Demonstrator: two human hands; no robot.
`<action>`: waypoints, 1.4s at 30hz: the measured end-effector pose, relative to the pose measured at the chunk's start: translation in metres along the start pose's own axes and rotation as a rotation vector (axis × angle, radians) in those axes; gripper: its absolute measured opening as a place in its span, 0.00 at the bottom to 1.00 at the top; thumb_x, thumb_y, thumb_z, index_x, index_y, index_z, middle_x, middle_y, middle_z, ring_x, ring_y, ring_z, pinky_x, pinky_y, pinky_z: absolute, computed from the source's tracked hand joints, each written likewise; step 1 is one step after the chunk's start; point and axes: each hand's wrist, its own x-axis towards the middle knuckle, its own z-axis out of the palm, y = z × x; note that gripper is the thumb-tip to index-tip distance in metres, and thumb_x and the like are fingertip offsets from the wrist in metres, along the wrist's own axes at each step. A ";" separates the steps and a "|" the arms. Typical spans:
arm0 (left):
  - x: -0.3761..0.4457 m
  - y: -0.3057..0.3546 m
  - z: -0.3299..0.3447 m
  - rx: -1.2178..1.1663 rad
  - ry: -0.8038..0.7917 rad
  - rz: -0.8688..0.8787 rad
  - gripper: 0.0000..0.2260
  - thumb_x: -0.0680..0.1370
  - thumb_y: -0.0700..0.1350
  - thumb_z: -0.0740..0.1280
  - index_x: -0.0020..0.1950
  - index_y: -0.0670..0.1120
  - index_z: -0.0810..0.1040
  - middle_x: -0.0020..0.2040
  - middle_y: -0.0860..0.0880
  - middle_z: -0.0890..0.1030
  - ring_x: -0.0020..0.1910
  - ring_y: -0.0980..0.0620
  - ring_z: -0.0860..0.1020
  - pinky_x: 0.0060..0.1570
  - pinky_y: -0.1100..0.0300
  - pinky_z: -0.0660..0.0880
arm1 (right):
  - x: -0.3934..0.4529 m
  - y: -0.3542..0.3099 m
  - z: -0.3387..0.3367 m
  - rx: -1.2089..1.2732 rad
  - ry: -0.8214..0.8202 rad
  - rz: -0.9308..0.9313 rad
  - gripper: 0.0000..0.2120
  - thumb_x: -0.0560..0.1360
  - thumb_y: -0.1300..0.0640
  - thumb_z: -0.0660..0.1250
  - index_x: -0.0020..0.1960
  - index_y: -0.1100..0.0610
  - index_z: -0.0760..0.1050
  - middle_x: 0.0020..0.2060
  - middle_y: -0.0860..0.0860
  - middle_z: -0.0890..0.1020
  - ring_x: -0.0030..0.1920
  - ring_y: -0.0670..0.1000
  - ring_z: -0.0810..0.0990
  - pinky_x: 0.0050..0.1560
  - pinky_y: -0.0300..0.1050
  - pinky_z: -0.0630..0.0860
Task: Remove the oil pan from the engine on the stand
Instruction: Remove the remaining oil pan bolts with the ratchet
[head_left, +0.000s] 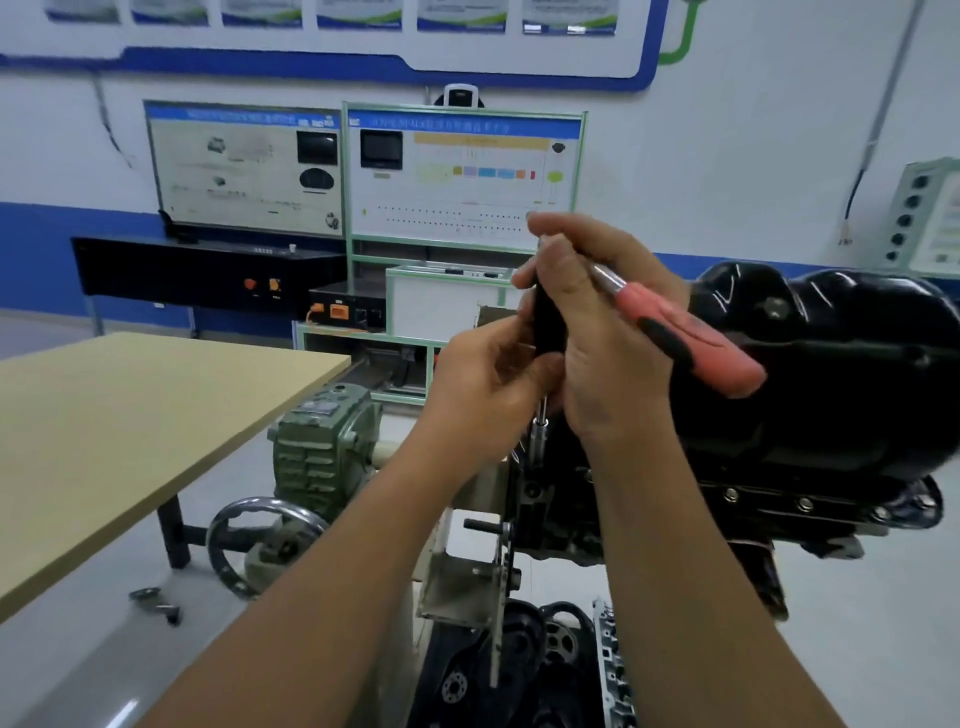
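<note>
The oil pan (831, 374), glossy and black, is sitting on top of the upturned engine (701, 499) at the right of the view, with a row of bolts (804, 502) showing along its lower flange. The engine is hanging on a stand (467, 566) whose bracket is standing just left of it.

In front of the pan's left end, both hands are meeting. The right hand (608, 332) is curling its grip around a tool with a pink and black handle (696, 338), which is sticking out toward the pan, and around a dark upright handle (548, 322). The left hand (488, 384) is closing its grip on the lower end of that dark handle. Below the hands, a thin metal shaft (540, 431) is pointing down at the engine's edge.

Left of the stand, a green gearbox (327, 447) with a chrome handwheel (260, 545) is sitting near the floor. Farther left, a tan table (130, 431) is standing well apart from the engine. Engine parts (561, 654) are lying under the stand. Training display boards (462, 171) are lining the back wall.
</note>
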 end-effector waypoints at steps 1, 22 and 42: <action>0.000 0.001 0.000 0.016 -0.004 0.001 0.06 0.80 0.31 0.68 0.56 0.32 0.80 0.47 0.32 0.84 0.48 0.33 0.83 0.49 0.37 0.81 | -0.002 0.000 0.002 0.049 0.019 0.037 0.17 0.78 0.53 0.74 0.61 0.63 0.81 0.54 0.62 0.84 0.44 0.56 0.81 0.45 0.47 0.79; 0.007 0.001 -0.011 0.022 -0.245 -0.095 0.07 0.78 0.35 0.72 0.45 0.42 0.75 0.43 0.27 0.76 0.34 0.42 0.72 0.26 0.56 0.69 | 0.009 -0.008 -0.025 0.390 -0.247 0.301 0.17 0.76 0.44 0.68 0.55 0.56 0.83 0.51 0.60 0.86 0.36 0.55 0.82 0.35 0.46 0.78; -0.004 -0.014 -0.009 -0.013 -0.260 -0.050 0.11 0.80 0.30 0.67 0.54 0.46 0.79 0.44 0.42 0.86 0.45 0.47 0.85 0.44 0.60 0.80 | 0.003 -0.015 -0.008 0.283 -0.028 0.260 0.06 0.84 0.54 0.62 0.51 0.56 0.75 0.50 0.58 0.85 0.39 0.57 0.83 0.38 0.49 0.80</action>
